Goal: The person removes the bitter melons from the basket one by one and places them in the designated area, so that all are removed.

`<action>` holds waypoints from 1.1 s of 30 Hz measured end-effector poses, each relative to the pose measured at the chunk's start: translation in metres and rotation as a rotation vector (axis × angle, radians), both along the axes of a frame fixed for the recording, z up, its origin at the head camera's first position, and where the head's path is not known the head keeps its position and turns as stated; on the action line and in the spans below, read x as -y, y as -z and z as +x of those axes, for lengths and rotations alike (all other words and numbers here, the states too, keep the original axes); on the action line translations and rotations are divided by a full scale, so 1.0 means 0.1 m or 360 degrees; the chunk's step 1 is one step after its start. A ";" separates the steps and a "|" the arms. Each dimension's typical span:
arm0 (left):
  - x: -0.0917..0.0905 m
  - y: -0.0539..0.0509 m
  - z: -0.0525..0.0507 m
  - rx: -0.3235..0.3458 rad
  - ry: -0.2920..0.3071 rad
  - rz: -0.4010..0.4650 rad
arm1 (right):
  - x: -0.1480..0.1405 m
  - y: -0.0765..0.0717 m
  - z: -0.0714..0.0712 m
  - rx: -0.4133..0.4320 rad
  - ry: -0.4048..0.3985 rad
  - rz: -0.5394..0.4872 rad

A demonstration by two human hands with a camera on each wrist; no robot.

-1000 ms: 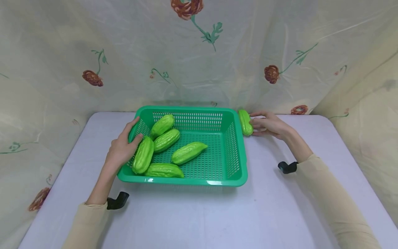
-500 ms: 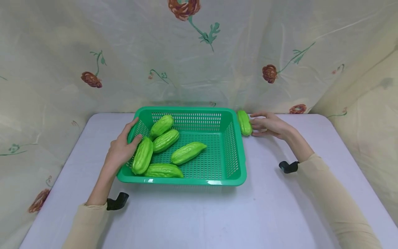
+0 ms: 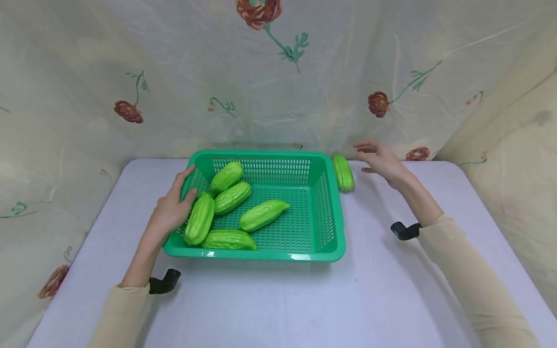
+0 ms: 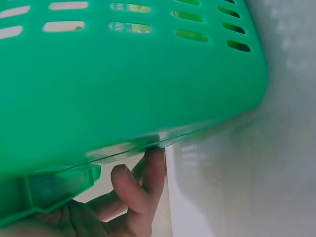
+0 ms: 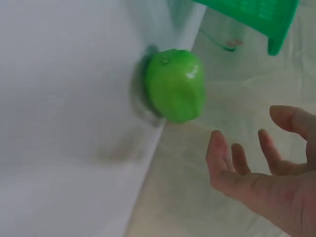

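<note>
My left hand [image 3: 171, 211] grips the left rim of a green slotted plastic basket [image 3: 278, 254], thumb over the inside. In the left wrist view, the fingers [image 4: 132, 195] of that hand curl under the rim. Several light green ridged bitter melons lie in the basket, such as one [image 3: 263, 215] near its middle and another [image 3: 200, 218] against the left wall. One more bitter melon [image 3: 343, 173] sits on the table outside the basket's right side. My right hand [image 3: 383, 163] hovers just right of it with loosely bent, spread fingers, holding nothing.
The table [image 3: 261, 309] wears a white cloth. A flower-patterned curtain [image 3: 183, 63] hangs along the table's back edge and at both sides. Black wrist cameras are worn on both arms, one at the left cuff [image 3: 165, 282], one at the right [image 3: 404, 231].
My right hand has let go of the bitter melon outside the basket and lifted up and away to the right. The left hand and the basket keep their place.
</note>
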State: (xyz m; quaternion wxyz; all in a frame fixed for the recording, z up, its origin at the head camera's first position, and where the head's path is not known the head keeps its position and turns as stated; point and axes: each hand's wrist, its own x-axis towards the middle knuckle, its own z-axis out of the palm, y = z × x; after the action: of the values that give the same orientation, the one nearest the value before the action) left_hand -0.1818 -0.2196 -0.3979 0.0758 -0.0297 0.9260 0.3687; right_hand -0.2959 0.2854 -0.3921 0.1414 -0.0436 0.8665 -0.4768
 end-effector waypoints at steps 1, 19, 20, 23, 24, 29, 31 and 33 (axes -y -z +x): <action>0.00 0.00 0.00 0.0006 0.0009 -0.0005 | 0.03 -0.05 0.01 -0.0045 -0.0010 0.0027; -0.01 -0.02 -0.02 -0.0005 0.0030 -0.0068 | 0.73 -0.81 0.31 -0.0310 -0.0370 0.0054; -0.01 -0.02 -0.02 -0.0011 0.0029 -0.0066 | 0.77 -0.84 0.32 -0.0308 -0.0401 0.0044; -0.02 -0.01 -0.01 -0.0023 0.0021 -0.0056 | 0.88 -0.92 0.36 -0.0269 -0.0484 -0.0022; -0.01 -0.01 -0.01 -0.0025 0.0014 -0.0050 | 0.91 -0.94 0.36 -0.0254 -0.0513 -0.0048; -0.02 -0.01 -0.02 -0.0033 0.0004 -0.0029 | 1.08 -0.94 0.38 -0.0197 -0.0609 -0.0102; -0.01 -0.01 -0.01 -0.0040 0.0002 -0.0032 | 1.16 -0.93 0.38 -0.0187 -0.0644 -0.0099; -0.01 -0.01 -0.01 -0.0046 -0.0006 -0.0037 | 1.24 -0.92 0.37 -0.0165 -0.0679 -0.0100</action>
State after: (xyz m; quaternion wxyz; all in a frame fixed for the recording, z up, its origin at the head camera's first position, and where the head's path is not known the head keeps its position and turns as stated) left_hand -0.1824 -0.2186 -0.3968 0.0613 -0.0269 0.9311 0.3585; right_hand -0.2587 0.1612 -0.3004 0.1929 -0.2548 0.8284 -0.4599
